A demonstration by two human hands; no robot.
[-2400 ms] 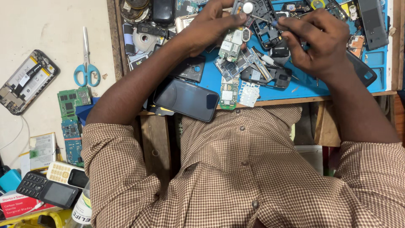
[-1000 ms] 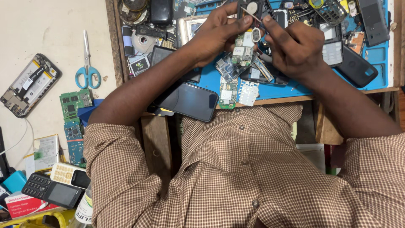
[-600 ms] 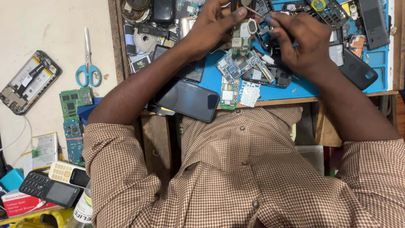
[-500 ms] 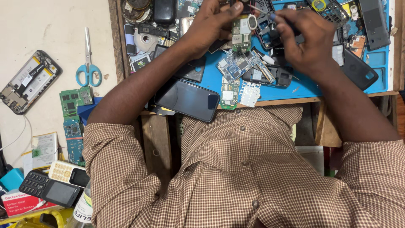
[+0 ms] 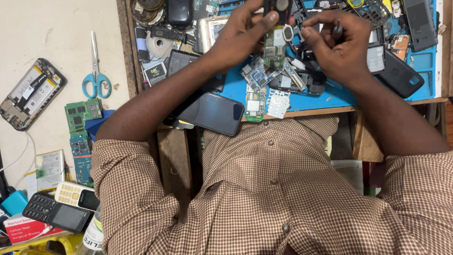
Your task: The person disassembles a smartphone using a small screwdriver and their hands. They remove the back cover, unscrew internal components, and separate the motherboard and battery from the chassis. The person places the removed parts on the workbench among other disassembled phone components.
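A cluttered blue rubber work mat [image 5: 339,97] fills the upper right of the frame. Above it, a small green phone circuit board [image 5: 272,43] is pinched by the left hand [image 5: 240,33] – a thin dark tool [image 5: 338,29] is gripped in the right hand [image 5: 340,49], fingers curled narrow.

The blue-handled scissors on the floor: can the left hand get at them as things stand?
Probably yes, but not freely: the left hand is gripping a small circuit board over the blue mat. The scissors lie uncovered on that side, nothing between, so it would need to put the board down first.
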